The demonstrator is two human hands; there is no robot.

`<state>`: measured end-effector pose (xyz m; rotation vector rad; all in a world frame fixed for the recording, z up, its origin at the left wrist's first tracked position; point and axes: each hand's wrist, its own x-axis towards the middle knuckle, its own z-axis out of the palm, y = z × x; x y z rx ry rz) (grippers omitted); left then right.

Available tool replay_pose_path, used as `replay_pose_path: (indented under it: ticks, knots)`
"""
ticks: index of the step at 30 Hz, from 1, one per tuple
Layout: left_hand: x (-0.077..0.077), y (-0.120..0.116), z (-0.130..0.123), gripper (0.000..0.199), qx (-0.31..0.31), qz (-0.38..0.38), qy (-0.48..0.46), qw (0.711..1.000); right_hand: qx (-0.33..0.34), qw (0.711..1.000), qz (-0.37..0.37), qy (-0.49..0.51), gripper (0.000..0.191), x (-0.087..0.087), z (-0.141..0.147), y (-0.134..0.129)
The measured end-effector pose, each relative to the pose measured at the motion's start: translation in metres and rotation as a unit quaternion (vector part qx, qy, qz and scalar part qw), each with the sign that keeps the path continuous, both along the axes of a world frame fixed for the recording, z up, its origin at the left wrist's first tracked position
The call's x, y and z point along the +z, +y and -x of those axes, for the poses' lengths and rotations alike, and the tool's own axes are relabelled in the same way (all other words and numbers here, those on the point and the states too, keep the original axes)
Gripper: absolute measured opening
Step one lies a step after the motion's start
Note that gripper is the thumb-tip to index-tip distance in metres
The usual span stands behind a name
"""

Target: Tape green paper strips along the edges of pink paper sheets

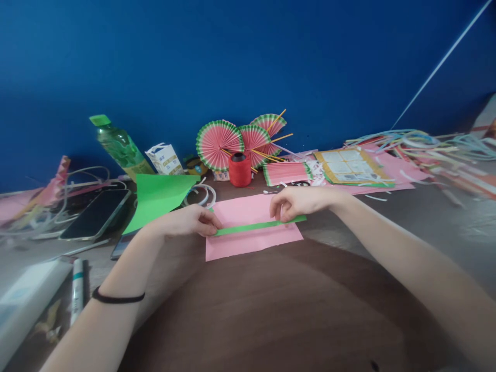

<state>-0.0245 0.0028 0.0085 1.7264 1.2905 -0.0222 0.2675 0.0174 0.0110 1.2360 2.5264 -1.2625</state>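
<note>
A pink paper sheet (248, 246) lies on the dark table. Across it runs a narrow green paper strip (248, 227), its right end reaching past the sheet's edge. My left hand (197, 220) pinches the strip's left end. Near the right end, my right hand (289, 204) has its fingers curled together on the strip, over the pink sheet. A black band circles my left wrist.
Behind the sheet stand a red thread spool (239, 173) and watermelon-patterned paper fans (220, 144). At left are a green sheet (160, 196), a green bottle (120, 147), a phone (96, 214) and a marker (77, 289). Paper strips (418, 142) pile up at right.
</note>
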Motion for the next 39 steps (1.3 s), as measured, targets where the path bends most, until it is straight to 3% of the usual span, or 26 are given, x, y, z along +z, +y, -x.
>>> replay_pose_path:
  ticks: [14, 26, 39]
  knots:
    - [0.0019, -0.0003, -0.0012, 0.024, -0.058, -0.039, -0.016, 0.997, 0.016, 1.0, 0.002, 0.016, 0.031, -0.0006, 0.0018, -0.0009]
    - [0.01, -0.0024, 0.0003, 0.025, -0.073, -0.075, 0.015, 0.994, 0.023, 1.0, -0.014, 0.015, 0.031, -0.003, -0.0026, 0.0039]
    - [0.0036, -0.0001, 0.0045, 0.028, -0.069, -0.066, -0.02, 0.995, 0.016, 1.0, -0.024, 0.0, 0.034, 0.0029, 0.0, 0.0006]
